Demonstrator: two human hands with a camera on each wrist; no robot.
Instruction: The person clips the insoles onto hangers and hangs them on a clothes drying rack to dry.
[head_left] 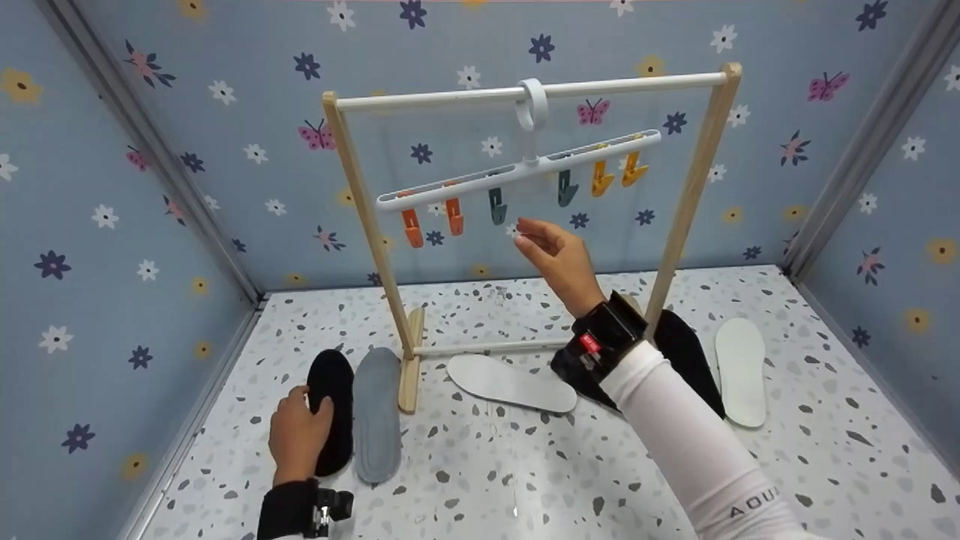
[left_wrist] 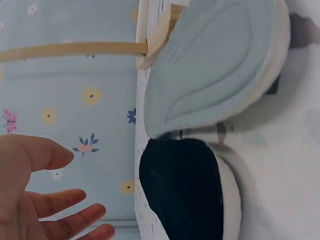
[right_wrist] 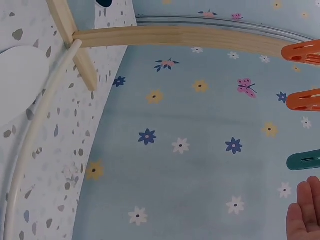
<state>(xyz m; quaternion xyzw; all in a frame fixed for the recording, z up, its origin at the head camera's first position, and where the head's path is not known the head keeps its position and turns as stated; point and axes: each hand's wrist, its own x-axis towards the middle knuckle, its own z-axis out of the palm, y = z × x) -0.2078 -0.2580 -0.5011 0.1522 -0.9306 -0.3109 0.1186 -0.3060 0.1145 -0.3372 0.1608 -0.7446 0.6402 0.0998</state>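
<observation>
My left hand (head_left: 298, 439) hovers beside a black insole (head_left: 334, 427), its thumb and fingers spread. In the left wrist view that hand (left_wrist: 45, 195) holds nothing and appears apart from the black insole (left_wrist: 187, 185). A grey-blue insole (head_left: 378, 420) lies along the black one. My right hand (head_left: 561, 262) is raised just below and right of a dark green clothespin (head_left: 498, 208), its fingers extended and holding nothing. That clothespin hangs from a white clip hanger (head_left: 465, 186), which also bears orange clothespins (head_left: 454, 216), another green one (head_left: 566, 189) and yellow clothespins (head_left: 601, 178).
The hanger hooks over the white bar (head_left: 435, 99) of a wooden-legged rack (head_left: 369, 225). A white insole (head_left: 514, 384) lies beneath it. To the right are a large black insole (head_left: 686, 360), partly behind my forearm, and a pale insole (head_left: 740, 373). Flower-patterned walls (head_left: 135, 300) enclose the table.
</observation>
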